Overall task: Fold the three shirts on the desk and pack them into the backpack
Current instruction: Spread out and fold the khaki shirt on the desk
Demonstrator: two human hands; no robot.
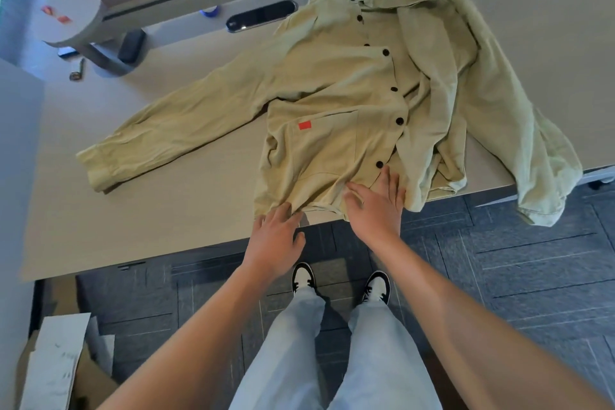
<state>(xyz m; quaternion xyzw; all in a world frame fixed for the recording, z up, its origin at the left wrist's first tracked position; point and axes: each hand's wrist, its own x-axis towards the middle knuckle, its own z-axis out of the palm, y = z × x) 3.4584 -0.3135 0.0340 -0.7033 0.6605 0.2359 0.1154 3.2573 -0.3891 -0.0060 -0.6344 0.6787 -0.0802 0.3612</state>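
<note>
Cardboard (pixel 60 359) sits on the floor at far left, and above it the desk (pixel 166 210) carries a khaki shirt (pixel 332 83) spread front-up, buttons fastened. Its one sleeve (pixel 173 123) stretches out toward the left; the collar points away from the person, so the long axis runs straight out from the hem at the near edge. The left hand (pixel 276 236) rests at the hem's left corner, fingers spread, perhaps pinching cloth, though that is unclear. The right hand (pixel 376 203) lies flat and unclenched on the hem, slightly farther in. Further right, more cloth (pixel 499 110) bunches and droops over the desk edge. No backpack shows.
</note>
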